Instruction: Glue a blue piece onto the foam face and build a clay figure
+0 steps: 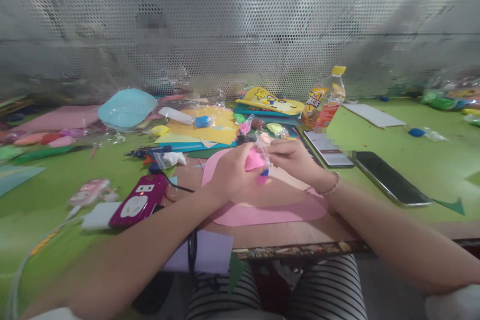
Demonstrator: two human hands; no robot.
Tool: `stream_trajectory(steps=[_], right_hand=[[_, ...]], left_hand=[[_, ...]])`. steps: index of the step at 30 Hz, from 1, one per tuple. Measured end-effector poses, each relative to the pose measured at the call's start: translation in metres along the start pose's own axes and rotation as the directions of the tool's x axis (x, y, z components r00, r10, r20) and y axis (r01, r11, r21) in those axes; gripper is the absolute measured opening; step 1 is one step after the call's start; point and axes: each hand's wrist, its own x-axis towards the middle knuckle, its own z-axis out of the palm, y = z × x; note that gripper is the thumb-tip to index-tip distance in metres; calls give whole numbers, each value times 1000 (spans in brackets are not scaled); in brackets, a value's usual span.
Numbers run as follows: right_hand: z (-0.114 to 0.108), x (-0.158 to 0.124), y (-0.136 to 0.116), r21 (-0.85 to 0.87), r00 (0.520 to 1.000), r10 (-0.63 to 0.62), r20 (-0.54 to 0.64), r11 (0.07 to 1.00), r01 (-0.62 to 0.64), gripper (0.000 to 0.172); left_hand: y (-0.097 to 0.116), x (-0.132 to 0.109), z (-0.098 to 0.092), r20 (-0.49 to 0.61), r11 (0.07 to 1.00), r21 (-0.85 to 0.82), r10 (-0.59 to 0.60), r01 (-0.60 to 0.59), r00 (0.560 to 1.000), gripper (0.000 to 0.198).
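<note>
Pink modelling clay [255, 160] in a clear plastic bag is held in my left hand [235, 166], whose fingers are closed around it. The fingers of my right hand [296, 156] pinch the bag at its right side, and a beaded bracelet circles that wrist. Just below the clay, by my left fingertips, a small blue piece [264, 173] shows. Both hands are above a rounded pink paper cutout [270, 213] with a peach paper piece [290, 182] on it, partly hidden by my hands.
Several small bagged clay lumps lie beyond my hands, near a yellow hat-like paper piece [268, 101]. At right stand a juice bottle [324, 105] and two phones, one dark [392, 177]. A purple power bank [140, 201] with cables sits left. A perforated metal sheet [240, 25] rises behind.
</note>
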Motion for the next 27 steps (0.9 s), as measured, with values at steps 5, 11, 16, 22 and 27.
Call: stream_trajectory(steps=[5, 11, 16, 22, 27], right_hand=[[-4, 3, 4, 108, 991, 104, 89, 988, -113, 15], [-1, 0, 3, 55, 983, 170, 62, 983, -174, 10], [0, 1, -1, 97, 989, 147, 16, 984, -148, 11], [-2, 3, -1, 173, 991, 129, 44, 976, -135, 15], [1, 1, 2, 105, 999, 50, 8, 993, -51, 15]], left_hand=[[1, 0, 0, 20, 999, -17, 40, -40, 999, 40], [1, -1, 1, 29, 999, -13, 36, -36, 999, 43], [1, -1, 0, 12, 1000, -20, 9, -8, 1000, 40], [3, -1, 0, 27, 999, -37, 4, -3, 1000, 40], [3, -1, 1, 19, 999, -32, 3, -2, 1000, 39]])
